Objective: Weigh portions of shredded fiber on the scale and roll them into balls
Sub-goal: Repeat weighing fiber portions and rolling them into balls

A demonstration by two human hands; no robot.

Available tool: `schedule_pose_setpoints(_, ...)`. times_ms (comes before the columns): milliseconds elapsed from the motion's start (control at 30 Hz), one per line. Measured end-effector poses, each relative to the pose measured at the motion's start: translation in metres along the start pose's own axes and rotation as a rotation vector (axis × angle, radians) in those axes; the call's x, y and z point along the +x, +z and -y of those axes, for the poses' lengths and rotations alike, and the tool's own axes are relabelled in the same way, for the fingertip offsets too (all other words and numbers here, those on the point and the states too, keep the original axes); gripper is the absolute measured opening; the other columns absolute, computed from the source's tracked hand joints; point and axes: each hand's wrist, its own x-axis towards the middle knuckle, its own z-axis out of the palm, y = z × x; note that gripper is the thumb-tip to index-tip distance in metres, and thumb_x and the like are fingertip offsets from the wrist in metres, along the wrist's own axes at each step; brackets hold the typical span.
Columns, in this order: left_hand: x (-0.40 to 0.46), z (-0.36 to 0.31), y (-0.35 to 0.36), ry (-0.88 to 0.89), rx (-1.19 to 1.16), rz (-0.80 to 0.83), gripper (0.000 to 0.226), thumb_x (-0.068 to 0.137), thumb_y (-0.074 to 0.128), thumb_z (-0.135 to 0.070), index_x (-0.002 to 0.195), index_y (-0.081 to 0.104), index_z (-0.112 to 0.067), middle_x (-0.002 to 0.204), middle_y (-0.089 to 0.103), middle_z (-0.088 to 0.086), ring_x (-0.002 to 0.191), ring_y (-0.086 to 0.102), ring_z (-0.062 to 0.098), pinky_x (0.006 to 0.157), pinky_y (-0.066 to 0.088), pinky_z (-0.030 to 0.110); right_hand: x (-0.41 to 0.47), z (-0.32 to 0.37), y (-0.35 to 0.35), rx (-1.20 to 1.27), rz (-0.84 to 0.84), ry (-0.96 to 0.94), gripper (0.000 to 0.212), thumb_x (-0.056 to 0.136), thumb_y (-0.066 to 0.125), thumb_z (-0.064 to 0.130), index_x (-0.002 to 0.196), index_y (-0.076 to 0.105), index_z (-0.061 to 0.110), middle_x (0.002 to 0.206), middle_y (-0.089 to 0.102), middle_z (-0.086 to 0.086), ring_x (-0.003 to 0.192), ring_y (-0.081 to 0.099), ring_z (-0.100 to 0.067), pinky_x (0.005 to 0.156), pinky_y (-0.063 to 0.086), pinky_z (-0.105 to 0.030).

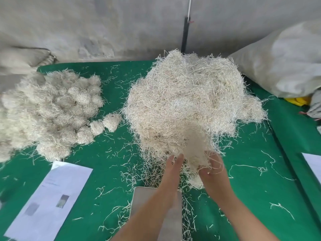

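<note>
A large heap of pale shredded fiber (187,101) lies on the green table (112,153). At its near edge, my right hand (214,173) grips a blurred tuft of fiber (196,150) lifted from the heap. My left hand (172,171) reaches beside it with straight fingers touching the heap's near edge. The metal scale pan (139,206) sits below both forearms, partly hidden by my left arm, with no fiber visible on it. A pile of several rolled fiber balls (52,110) lies at the left.
Two loose balls (106,124) lie between the pile and the heap. A printed sheet (52,197) lies at the near left, another sheet (314,164) at the right edge. A big grey sack (286,63) stands at the back right. Stray strands litter the cloth.
</note>
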Motion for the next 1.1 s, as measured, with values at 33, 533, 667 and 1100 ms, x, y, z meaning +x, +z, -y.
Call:
schedule_pose_setpoints(33,-0.002,-0.006,0.003,-0.061,-0.12,0.093,0.101,0.068,0.062,-0.093,0.152,0.043,-0.039,0.159,0.043,-0.004,0.137,0.051,0.029,0.111,0.036,0.057,-0.005,0.012,0.001,0.082,0.066,0.033,0.028,0.086,0.055,-0.01,0.099,0.065,0.013,0.085,0.066,0.003,0.063,0.056,0.004,0.053,0.044,-0.011)
schedule_pose_setpoints(533,-0.013,-0.04,-0.018,0.238,-0.46,0.22,0.022,0.098,0.06,-0.011,0.117,0.069,-0.004,0.107,0.075,0.015,0.09,0.076,0.024,0.08,0.062,0.037,-0.026,0.045,0.007,0.495,0.263,0.125,0.049,0.094,0.071,0.048,0.133,0.042,0.05,0.137,0.059,0.015,0.129,0.059,-0.007,0.102,0.052,-0.034)
schedule_pose_setpoints(667,-0.014,-0.034,0.005,0.292,0.251,-0.171,0.031,0.096,0.057,-0.028,0.125,0.057,-0.039,0.129,0.059,-0.005,0.116,0.058,0.019,0.1,0.05,0.048,-0.015,0.065,0.018,0.932,0.425,0.335,0.027,0.11,0.048,0.017,0.123,0.071,0.021,0.128,0.07,-0.015,0.122,0.067,-0.033,0.102,0.055,-0.052)
schedule_pose_setpoints(1100,-0.029,-0.034,-0.002,0.198,-0.456,-0.118,0.054,0.091,0.071,-0.055,0.127,0.064,-0.016,0.113,0.074,0.021,0.104,0.073,0.045,0.096,0.056,0.063,-0.012,0.079,0.03,0.739,0.181,0.367,0.029,0.104,0.056,0.009,0.126,0.06,-0.01,0.116,0.06,-0.036,0.111,0.064,-0.035,0.107,0.047,-0.037)
